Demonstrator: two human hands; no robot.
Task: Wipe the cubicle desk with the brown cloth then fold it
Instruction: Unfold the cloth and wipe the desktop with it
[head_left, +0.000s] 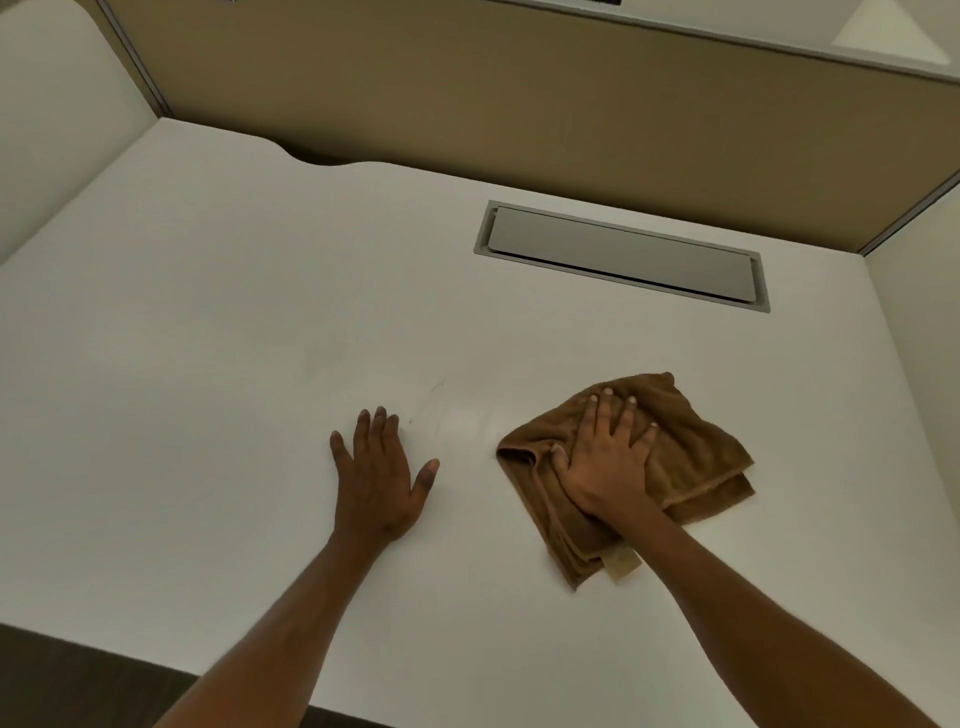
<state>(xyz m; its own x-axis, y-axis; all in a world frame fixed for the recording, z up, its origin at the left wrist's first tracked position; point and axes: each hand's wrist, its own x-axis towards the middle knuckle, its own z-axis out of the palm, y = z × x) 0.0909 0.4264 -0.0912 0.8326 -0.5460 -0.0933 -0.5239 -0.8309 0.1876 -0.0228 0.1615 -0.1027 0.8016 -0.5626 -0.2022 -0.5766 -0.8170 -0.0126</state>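
- brown cloth (691, 452) lies bunched in loose folds on the white desk (208, 322), nearer the person than the grey cable hatch (621, 254).
- right hand (602, 462) rests flat on the cloth, fingers spread; grip open, pressing, not clasping.
- left hand (379, 473) lies palm down on bare desk left of the cloth, apart from it; grip open, empty.
- tan partition panel (519, 93) stands behind the hatch.
- pale tag (621, 564) at the cloth's near edge; any writing unreadable.
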